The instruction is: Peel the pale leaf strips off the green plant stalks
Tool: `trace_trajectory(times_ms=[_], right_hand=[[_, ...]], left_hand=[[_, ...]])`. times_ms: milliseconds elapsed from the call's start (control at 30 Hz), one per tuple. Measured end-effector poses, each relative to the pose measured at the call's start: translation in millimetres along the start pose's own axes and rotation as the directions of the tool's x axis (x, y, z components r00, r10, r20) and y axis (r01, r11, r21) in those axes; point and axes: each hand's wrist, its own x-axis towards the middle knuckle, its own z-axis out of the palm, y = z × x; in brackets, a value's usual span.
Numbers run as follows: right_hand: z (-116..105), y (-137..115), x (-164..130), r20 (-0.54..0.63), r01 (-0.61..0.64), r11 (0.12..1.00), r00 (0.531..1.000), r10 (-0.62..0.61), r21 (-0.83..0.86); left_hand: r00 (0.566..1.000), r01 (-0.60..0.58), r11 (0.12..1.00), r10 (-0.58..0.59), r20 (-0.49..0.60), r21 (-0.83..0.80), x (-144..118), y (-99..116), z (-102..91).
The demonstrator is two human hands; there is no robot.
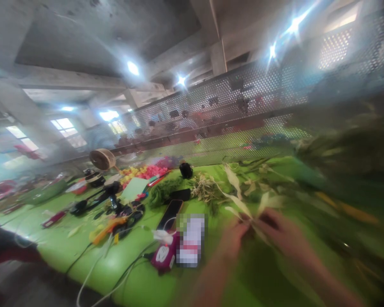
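Both forearms are bare, with no sleeves reaching into view. The left hand point(233, 238) and the right hand point(283, 234) wear no gloves. Motion blur smears them, so rings, watches or nails cannot be made out.

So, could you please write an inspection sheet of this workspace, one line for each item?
Surface: bright green table, littered with leaf scraps.
Job's things: pale artificial leaf sprig, pinched between both hands.
Clutter: black phone, magenta power bank, orange-handled tool, green foliage bundle, pink and yellow flower pile.
Grips: left hand and right hand both closed on the sprig; blurred.
Cables: white cables hang over the table's edge.
Surroundings: perforated metal screen, ceiling lights.
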Motion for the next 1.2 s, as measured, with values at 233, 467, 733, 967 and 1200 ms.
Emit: trace_trajectory(times_ms=[233, 467, 733, 967, 1200], right_hand=[[-2.2, 1.2, -1.6, -0.06, 0.01, 0.998, 0.998, -0.013, -0.054], [-2.0, 0.2, 1.0, -0.001, -0.001, 1.0, 1.0, 0.001, -0.024], [1.4, -0.8, -1.5, 0.066, 0.051, 0.999, 0.996, -0.052, 0.013], [2.9, 0.2, -3.6, 0.046, 0.073, 0.997, 0.996, -0.072, -0.021], [-2.3, -0.3, -1.7, -0.049, 0.043, 0.99, 0.998, -0.05, -0.134]], left_hand=[[0.993, -0.048, 0.953, 0.013, 0.118, 0.298, 2.2, -7.5, -8.4], [0.989, -0.143, 0.923, 0.122, 0.082, 0.356, 3.9, -10.1, -10.4], [0.991, -0.134, 0.96, 0.129, 0.033, 0.245, 6.7, -9.7, -9.7], [0.99, -0.14, 0.944, 0.143, 0.012, 0.3, 5.3, -13.9, -9.8], [0.964, -0.241, 0.729, 0.255, 0.072, 0.64, -2.5, -11.0, -5.3]])
